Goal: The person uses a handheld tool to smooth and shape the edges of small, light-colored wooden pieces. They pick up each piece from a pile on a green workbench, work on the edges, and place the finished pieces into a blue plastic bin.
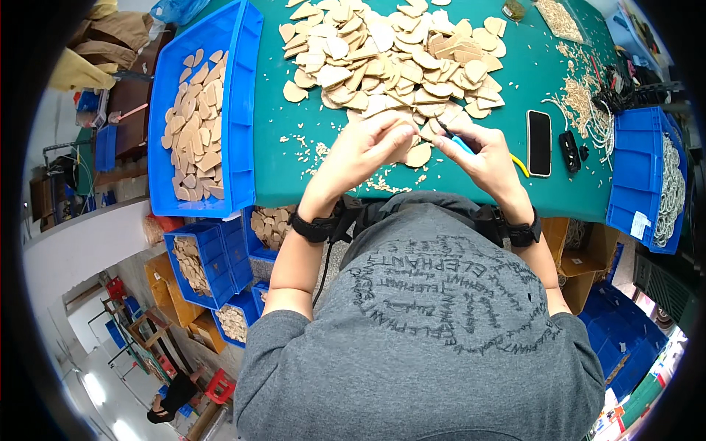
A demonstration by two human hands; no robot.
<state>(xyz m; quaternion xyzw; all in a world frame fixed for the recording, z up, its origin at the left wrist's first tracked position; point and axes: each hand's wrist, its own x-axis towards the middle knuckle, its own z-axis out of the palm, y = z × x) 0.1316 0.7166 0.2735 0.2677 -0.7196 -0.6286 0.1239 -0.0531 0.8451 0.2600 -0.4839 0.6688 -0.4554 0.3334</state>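
Observation:
My left hand (368,151) is closed around a flat tan piece (401,150), partly hidden by the fingers, at the near edge of the heap. In my right hand (482,160) is a hand tool with a blue handle (462,144) and a dark tip that points toward that piece. A yellow curved handle (520,166) shows beside the right palm; whether it belongs to the same tool I cannot tell. Just beyond both hands spreads a big heap of flat, rounded tan pieces (390,62). One loose rounded piece (418,155) lies between the hands on the green tabletop (287,173).
A blue bin (243,110) with similar pieces stands at the left. To the right lie a phone (539,143), a small black object (569,151), scattered tan bits (581,99) and a blue crate (636,158) of pale cords. More filled blue bins (224,257) sit below the table.

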